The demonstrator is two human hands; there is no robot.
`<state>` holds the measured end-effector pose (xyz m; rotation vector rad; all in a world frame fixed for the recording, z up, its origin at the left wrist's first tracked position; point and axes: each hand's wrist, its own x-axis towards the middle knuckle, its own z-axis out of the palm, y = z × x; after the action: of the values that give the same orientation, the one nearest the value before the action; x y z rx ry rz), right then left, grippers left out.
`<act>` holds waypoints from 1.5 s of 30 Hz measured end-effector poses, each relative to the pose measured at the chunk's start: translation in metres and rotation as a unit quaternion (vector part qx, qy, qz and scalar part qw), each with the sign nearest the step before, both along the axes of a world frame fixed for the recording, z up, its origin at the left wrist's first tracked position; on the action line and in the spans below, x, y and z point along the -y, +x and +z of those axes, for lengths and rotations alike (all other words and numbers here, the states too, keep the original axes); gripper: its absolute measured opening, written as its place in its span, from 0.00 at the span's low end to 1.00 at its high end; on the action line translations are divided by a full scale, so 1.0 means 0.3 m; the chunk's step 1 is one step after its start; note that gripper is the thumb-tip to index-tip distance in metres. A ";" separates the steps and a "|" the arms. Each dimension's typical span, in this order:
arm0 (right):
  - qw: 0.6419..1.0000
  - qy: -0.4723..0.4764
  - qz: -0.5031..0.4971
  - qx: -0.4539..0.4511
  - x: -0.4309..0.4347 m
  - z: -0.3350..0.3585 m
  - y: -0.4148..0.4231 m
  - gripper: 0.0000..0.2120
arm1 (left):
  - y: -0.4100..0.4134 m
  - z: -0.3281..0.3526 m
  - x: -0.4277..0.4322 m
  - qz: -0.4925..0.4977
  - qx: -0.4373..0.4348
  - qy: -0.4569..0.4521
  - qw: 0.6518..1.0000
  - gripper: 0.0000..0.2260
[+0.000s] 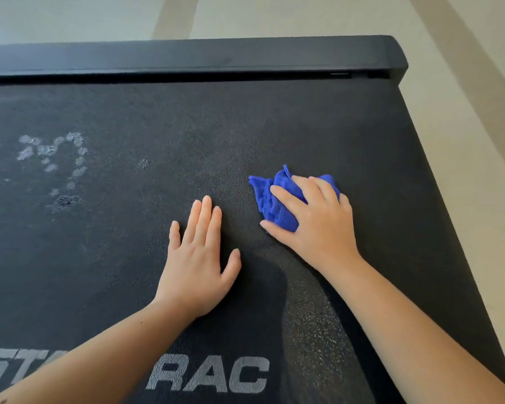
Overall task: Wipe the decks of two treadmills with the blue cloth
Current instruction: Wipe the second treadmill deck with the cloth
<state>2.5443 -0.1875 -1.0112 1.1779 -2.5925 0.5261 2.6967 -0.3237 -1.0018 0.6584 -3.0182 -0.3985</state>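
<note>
Bare forearms reach in from the near edge across the black treadmill deck. Grey lettering is printed on the deck between them, and the left forearm hides part of it. The left hand lies palm down and flat on the deck near the middle, its fingers straight and close together, its thumb spread to the right, holding nothing. Just to its right and slightly farther away, the right hand presses the blue cloth onto the deck. The cloth is bunched up. The fingers curve over its top and the thumb is tucked against its near left side, so it is gripped. Creased folds stick out to the left and on the far side of the fingers. Pale, dusty blotches mark the deck well to the left of both hands. A smooth black end rail runs along the deck's far edge, and light-coloured floor shows beyond it and to the right
</note>
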 end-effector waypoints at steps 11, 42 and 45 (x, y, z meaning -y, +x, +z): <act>0.987 0.063 -0.130 0.075 0.309 0.027 -0.566 0.30 | 0.007 -0.017 0.004 0.001 -0.004 -0.025 1.000 0.31; 0.994 0.065 -0.024 0.081 0.269 0.037 -0.256 0.27 | 0.004 0.011 -0.002 0.009 0.017 0.000 1.000 0.35; 0.999 0.006 0.008 0.032 0.075 0.028 -0.043 0.27 | 0.002 0.008 -0.001 0.005 0.019 -0.001 1.000 0.35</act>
<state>2.5314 -0.2101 -1.0029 1.2053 -2.6461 0.5606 2.6974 -0.3233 -0.9995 0.6894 -3.0498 -0.3867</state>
